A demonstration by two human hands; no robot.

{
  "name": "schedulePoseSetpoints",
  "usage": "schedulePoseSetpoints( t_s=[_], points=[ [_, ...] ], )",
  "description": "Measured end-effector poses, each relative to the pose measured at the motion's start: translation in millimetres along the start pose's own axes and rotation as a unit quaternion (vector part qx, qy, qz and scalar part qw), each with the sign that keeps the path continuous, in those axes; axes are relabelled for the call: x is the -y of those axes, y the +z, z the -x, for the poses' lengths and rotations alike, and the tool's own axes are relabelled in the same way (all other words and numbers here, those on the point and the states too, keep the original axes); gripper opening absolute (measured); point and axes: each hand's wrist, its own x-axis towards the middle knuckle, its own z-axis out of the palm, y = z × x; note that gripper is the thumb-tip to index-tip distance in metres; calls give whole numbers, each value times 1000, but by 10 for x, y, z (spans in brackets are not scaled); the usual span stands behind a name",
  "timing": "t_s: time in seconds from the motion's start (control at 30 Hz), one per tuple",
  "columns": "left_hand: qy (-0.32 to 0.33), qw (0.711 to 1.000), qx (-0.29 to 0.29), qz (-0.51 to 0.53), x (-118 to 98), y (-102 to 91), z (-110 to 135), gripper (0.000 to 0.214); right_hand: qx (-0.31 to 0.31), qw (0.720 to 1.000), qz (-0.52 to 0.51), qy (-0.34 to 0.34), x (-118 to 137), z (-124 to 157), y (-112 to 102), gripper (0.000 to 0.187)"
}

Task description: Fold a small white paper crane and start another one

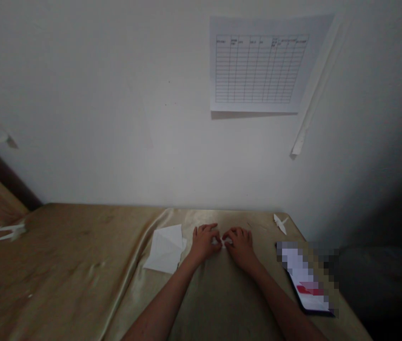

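Note:
Close together over the cloth-covered table, my two hands pinch a small piece of white paper [223, 243] between them. My left hand [206, 240] has thumb and forefinger closed on the paper's left side, its other fingers loosely bent. On the opposite side, my right hand [239, 244] grips it the same way. Most of the paper is hidden behind the fingertips, so its folded shape cannot be made out. Left of my left hand lies a creased white paper sheet [165, 248], flat on the cloth.
A lit phone [309, 298] lies on the table's right side. Behind it rests a folded paper bird [280, 224]; more folded paper shapes lie at the left, one [11, 231] near the back. The cloth [80, 255] has a raised crease. A printed table sheet [261, 66] hangs on the wall.

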Motion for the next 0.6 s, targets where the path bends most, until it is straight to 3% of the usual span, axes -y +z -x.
schedulePoseSetpoints(
  t_s=[0.6],
  points=[
    [27,999,28,10,126,-35,-26,21,8,1000,12,-19,-76,-29,11,50]
  ],
)
